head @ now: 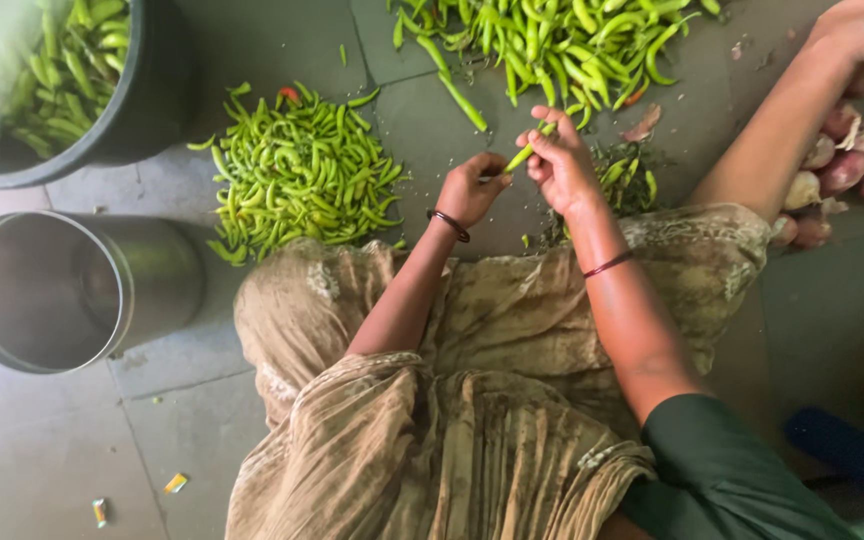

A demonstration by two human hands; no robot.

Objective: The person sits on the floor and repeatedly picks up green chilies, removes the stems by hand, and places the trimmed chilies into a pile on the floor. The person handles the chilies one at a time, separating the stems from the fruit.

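Green and slender, the long chilli pepper (522, 155) sits just above the frame's centre, pinched between both hands over the grey stone floor (192, 440). It looks light, smooth-skinned and slightly bendable, likely to snap if twisted; the safest hold seems to be near the stalk end, where the flesh is firmest. The right hand (560, 165) has its grip closed on the pepper's upper part, thumb against forefinger, wrist bent down, forearm running toward five o'clock. The left hand (472, 190) has its grip closed on the pepper's lower tip, fingers curled in, a dark bangle at the wrist, forearm slanting toward seven o'clock.

At nine o'clock from the hands lies a heap of green chillies (297, 170); a second, looser green pile (552, 45) spreads at twelve o'clock. A small litter of green stalks (624, 178) lies just beside the right hand at three o'clock. A black round tub (157, 100) of chillies stands at ten o'clock, a steel pot (52, 290) at eight o'clock, and pinkish onions (852, 165) at three o'clock.
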